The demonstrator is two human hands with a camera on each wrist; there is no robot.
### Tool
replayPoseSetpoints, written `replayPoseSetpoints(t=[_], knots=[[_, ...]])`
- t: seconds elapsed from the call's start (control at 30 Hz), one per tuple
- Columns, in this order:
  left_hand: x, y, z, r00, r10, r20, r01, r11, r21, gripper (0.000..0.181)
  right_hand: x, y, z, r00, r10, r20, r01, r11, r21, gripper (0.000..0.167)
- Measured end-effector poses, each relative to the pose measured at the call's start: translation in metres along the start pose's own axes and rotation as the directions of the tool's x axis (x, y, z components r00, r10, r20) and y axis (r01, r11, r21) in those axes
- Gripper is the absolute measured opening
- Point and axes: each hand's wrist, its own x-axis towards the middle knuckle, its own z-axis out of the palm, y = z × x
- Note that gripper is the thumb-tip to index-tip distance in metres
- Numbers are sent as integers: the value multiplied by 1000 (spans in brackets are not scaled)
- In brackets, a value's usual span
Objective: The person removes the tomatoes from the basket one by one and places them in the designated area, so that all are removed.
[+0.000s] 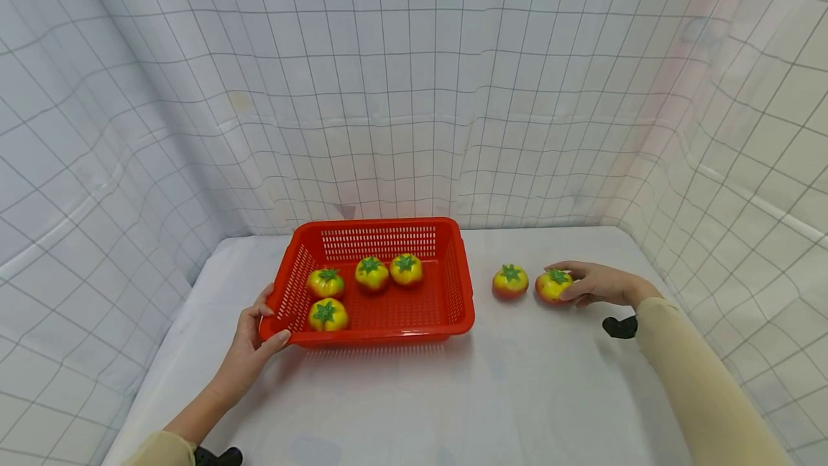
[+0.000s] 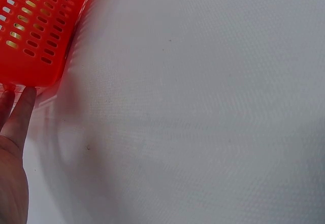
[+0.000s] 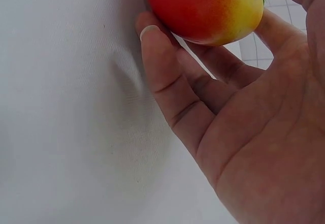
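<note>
A red plastic basket [image 1: 388,336] with slotted walls stands at the left-centre of the table. My left hand [image 1: 249,340] holds its near left corner, thumb at the front rim and fingers at the left side; the left wrist view shows two fingertips touching the basket [image 2: 30,71] from below. Over on the right, my right hand [image 1: 598,284] has its thumb and fingers round a red-and-yellow tomato [image 1: 551,285] with a green leafy top. In the right wrist view the curled fingers lie around this tomato [image 3: 203,10]. Another such tomato [image 1: 510,282] sits just left of it.
Inside the basket are several similar tomatoes, such as a front-left tomato [image 1: 328,315] and a back tomato [image 1: 406,270]. White cloth covers the table [image 1: 414,408]. White grid-patterned curtains [image 1: 414,92] hang behind and at both sides.
</note>
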Motion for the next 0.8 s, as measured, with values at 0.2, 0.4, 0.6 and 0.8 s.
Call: replayPoseSetpoints(t=[0.2,0.4,0.6,0.8], knots=[[0,1,1,1000,-1,1,1,1000,2,41,1,0,2,1000,16,1,-16,1000,-6,77],[0,-1,1,1000,-1,3,1,1000,-26,40,2,1,1,1000,25,8,-25,1000,-2,80],[0,-3,-1,1000,18,17,-17,998,-64,37,2,2,-1,1000,22,6,-22,999,-29,81],[1,-2,-1,1000,10,16,-10,999,-40,37,3,2,-1,1000,30,4,-30,998,-48,80]])
